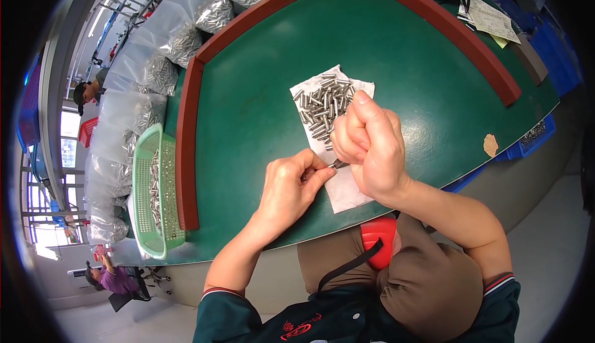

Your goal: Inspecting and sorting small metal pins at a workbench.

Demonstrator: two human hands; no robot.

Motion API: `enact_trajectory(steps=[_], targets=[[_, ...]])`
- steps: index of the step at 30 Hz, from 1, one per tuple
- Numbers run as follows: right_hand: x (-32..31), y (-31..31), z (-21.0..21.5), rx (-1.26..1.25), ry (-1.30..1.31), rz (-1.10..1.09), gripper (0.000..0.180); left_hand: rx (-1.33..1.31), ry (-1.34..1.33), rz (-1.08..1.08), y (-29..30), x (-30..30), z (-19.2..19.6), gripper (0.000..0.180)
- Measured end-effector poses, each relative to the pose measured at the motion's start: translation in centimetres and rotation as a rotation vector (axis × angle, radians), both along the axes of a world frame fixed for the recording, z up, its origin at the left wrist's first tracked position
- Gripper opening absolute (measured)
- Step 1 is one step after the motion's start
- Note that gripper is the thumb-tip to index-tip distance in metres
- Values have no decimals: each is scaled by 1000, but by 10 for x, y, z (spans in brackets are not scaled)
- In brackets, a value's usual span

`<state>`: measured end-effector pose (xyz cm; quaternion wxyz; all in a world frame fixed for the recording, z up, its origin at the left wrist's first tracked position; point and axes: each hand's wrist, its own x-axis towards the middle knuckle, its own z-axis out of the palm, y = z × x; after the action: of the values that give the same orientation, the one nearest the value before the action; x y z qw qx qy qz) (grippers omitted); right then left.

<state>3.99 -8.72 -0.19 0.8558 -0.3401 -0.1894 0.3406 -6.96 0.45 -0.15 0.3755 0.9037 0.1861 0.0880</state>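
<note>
A pile of short, shiny metal pins (322, 108) lies on a white cloth (347, 195) in front of me, on the green tabletop. My left hand (291, 185) is closed in a pinch beside the cloth, with a small metal pin (337, 164) at its fingertips. Just right of it, my right hand (375, 147) is curled into a fist above the cloth, thumb up, covering part of the pile. Whatever its fingers hold, if anything, is hidden.
Dark red rails (189, 144) border the table. Left of them stand a pale green basket (144, 219) of pins and several clear bags of pins (158, 73). Papers (493, 19) lie at far right, near blue bins (561, 64). Two people are in the left background.
</note>
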Motion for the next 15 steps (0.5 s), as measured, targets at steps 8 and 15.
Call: enact_trajectory(steps=[8,15], targets=[[-7,4,0,45,-35,56,42,-18,-35,-13,3,2,-2,14],[-4,4,-3,-25,-81,-25,45,-299,-61,87,15,-3,5,13]])
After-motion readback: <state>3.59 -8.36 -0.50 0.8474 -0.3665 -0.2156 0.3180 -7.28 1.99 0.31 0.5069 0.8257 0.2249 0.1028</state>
